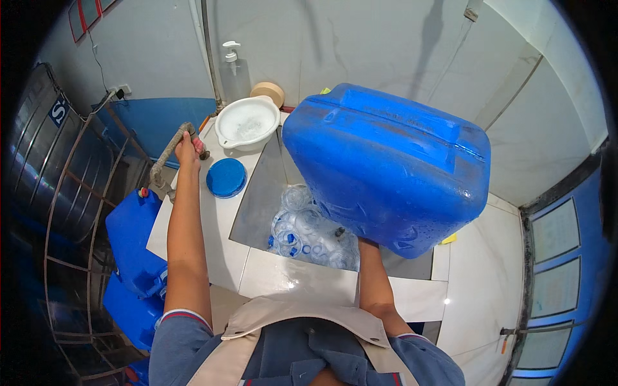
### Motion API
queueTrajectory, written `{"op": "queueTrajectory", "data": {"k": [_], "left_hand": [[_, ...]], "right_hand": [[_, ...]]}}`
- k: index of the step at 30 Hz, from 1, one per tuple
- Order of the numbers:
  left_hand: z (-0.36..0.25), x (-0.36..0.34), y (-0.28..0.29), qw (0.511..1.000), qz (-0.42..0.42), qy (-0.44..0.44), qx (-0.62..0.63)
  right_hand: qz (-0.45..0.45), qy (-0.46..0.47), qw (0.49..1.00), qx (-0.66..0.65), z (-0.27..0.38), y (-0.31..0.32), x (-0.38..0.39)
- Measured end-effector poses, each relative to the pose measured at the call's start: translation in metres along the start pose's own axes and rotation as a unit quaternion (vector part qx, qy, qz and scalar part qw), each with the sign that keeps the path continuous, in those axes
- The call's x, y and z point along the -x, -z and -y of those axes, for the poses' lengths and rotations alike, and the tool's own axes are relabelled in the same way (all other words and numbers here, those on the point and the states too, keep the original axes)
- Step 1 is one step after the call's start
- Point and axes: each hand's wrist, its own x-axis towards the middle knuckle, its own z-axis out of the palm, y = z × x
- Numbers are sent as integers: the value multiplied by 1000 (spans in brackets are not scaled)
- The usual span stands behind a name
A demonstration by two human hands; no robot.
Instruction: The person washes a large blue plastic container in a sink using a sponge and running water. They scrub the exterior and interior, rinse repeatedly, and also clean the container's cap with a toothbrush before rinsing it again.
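My left hand [187, 150] is closed around the end of a bent, worn faucet pipe [168, 149] at the left edge of the white counter. A large blue plastic jerrycan [393, 167], wet and tilted, stands over the sink [252, 215]. My right forearm reaches up under its near side; the right hand is hidden behind it, so its grip does not show. Below the jerrycan, the sink holds a pile of clear plastic pieces [302, 231], round and bottle-like, with small blue parts among them. Beside my left hand lies a round blue lid [226, 178].
A white basin [248, 123] with whitish contents sits at the counter's back, near a clear pump bottle [235, 74] and a round tan object [267, 92]. More blue jerrycans [133, 225] stand at left, by a metal rack [67, 257] and a steel tank [55, 154].
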Motion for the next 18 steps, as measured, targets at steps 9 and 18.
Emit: {"op": "queueTrajectory", "data": {"k": [9,18], "left_hand": [[6,-2,0,998,-11,-37,-39],[-1,13,6,960,-33,-147,-234]], "right_hand": [[3,-3,1000,-6,-1,-1,0],[8,-6,1000,-15,-3,-7,-1]]}}
